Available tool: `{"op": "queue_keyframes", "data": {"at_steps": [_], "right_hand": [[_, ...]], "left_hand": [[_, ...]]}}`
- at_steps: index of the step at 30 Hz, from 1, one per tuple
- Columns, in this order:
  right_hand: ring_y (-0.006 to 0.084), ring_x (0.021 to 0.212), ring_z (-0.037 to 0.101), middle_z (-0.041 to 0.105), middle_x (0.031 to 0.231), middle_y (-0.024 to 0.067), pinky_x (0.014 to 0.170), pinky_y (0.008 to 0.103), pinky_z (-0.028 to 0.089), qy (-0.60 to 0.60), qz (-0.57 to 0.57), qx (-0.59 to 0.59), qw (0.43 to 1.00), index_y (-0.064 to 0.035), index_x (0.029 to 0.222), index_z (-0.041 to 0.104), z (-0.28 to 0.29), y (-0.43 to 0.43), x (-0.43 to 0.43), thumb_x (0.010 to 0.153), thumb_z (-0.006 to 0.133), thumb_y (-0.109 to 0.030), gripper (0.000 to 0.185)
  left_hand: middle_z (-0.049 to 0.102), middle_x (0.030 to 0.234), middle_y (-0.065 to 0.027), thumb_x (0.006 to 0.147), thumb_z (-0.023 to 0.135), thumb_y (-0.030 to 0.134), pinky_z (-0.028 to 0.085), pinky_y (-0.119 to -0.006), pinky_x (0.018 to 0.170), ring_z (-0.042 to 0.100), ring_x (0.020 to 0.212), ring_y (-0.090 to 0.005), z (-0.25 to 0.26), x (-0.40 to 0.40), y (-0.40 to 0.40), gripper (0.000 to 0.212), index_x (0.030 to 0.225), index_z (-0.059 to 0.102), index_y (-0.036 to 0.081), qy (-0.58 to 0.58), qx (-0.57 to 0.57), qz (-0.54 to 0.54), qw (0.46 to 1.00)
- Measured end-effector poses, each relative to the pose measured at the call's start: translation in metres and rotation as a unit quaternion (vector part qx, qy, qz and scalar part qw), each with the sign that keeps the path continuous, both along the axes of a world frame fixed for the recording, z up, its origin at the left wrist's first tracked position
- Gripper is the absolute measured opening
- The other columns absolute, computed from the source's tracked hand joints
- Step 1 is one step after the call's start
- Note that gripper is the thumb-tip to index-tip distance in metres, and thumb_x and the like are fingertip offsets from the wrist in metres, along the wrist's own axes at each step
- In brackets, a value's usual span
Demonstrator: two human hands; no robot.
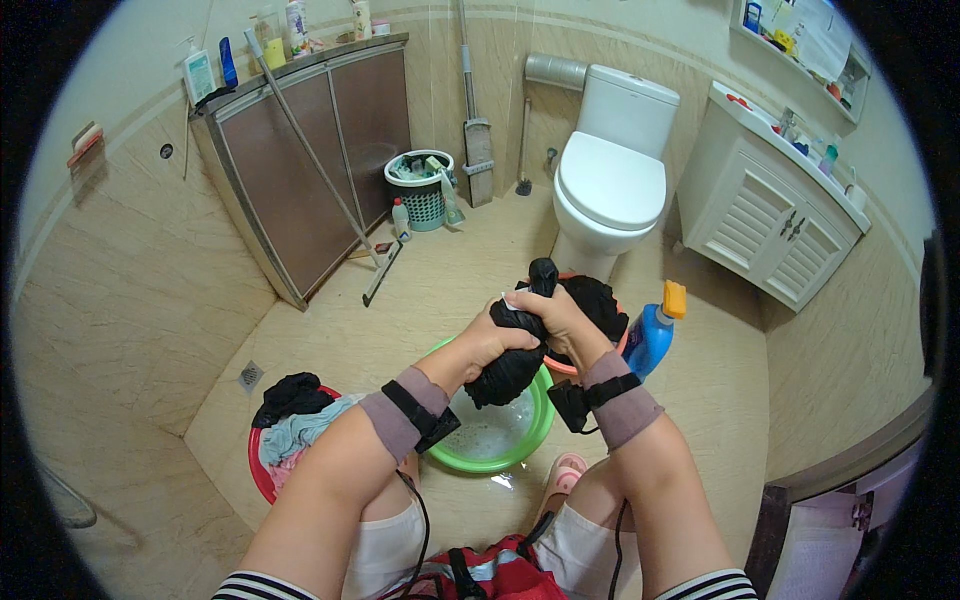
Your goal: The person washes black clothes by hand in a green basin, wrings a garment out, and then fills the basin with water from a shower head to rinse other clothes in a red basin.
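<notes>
A bunched, twisted black cloth garment [501, 379] is gripped between my hands above a green plastic basin [541, 431]. My left hand [487, 341] clasps its middle; my right hand [551, 307] holds the upper part, where a small white tag shows. Sudsy water [491, 431] fills the basin below. Right behind my right hand, an orange basin [559, 366] holds more black cloth [596, 304]. A blue plastic bottle with an orange cap [651, 337] stands beside it. Left of my left forearm, a red basin [259, 469] holds black, light blue and pink clothes [300, 427].
A white toilet [611, 180] stands ahead, with a louvred vanity cabinet [765, 202] to its right. A floor squeegee [319, 150] leans on a brown-panelled cabinet [300, 165]. Near it are a waste basket [420, 202] and a small bottle [401, 219]. A floor drain [250, 376] lies left.
</notes>
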State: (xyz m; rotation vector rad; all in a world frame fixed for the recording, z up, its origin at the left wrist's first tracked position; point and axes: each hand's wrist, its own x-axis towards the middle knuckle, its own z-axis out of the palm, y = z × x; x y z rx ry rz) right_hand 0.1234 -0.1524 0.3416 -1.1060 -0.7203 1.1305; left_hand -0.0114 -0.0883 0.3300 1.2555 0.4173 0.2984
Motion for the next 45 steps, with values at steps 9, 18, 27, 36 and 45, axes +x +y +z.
{"op": "queue_keyframes", "data": {"at_steps": [9,18,27,36,45], "right_hand": [[0.0323,0.082,0.065,0.064,0.091,0.0225,0.075,0.0362,0.051,-0.352,-0.141,-0.113,0.918,0.0088,0.1,0.057,-0.04,0.016,0.013,0.071,0.066,-0.02,0.042],[0.024,0.078,0.064,0.065,0.084,0.0145,0.072,0.0338,0.05,-0.295,-0.139,-0.063,0.943,0.0031,0.097,0.06,-0.031,0.007,0.01,0.07,0.066,-0.019,0.035],[0.0174,0.101,0.057,0.058,0.114,0.001,0.082,0.0375,0.047,0.066,0.057,-0.023,0.996,-0.0153,0.127,0.047,-0.009,-0.011,0.01,0.086,0.06,-0.047,0.054],[0.0174,0.103,0.056,0.054,0.117,0.007,0.083,0.0309,0.05,-0.005,0.128,-0.035,0.991,-0.008,0.132,0.039,-0.011,-0.037,-0.021,0.074,0.078,-0.021,0.072],[0.0216,0.091,0.06,0.058,0.102,0.0085,0.083,0.0351,0.051,0.012,-0.008,-0.047,0.999,-0.0033,0.116,0.047,-0.037,-0.028,-0.002,0.063,0.075,0.0,0.06]], "left_hand": [[0.054,0.099,-0.0095,0.059,0.076,0.008,0.049,-0.032,0.078,0.057,0.089,-0.0188,-0.01,0.008,-0.014,0.069,0.115,0.036,0.001,0.088,0.169,0.067,0.979],[0.053,0.099,-0.0099,0.059,0.076,0.008,0.049,-0.033,0.079,0.057,0.09,-0.0203,-0.017,0.009,-0.011,0.068,0.114,0.038,0.002,0.079,0.198,0.08,0.974],[0.061,0.092,-0.0117,0.064,0.072,0.002,0.054,-0.035,0.069,0.063,0.077,-0.0233,0.009,-0.001,0.001,0.051,0.111,0.051,0.0,-0.04,-0.046,0.063,0.996],[0.063,0.091,-0.0115,0.083,0.065,0.021,0.056,-0.039,0.066,0.065,0.076,-0.0248,-0.008,0.011,0.019,0.029,0.102,0.055,0.003,0.001,-0.125,0.205,0.971],[0.06,0.105,-0.0085,0.087,0.06,0.029,0.05,-0.04,0.083,0.06,0.095,-0.0228,-0.02,0.028,0.013,0.04,0.121,0.049,0.01,0.03,-0.18,0.13,0.975]]}}
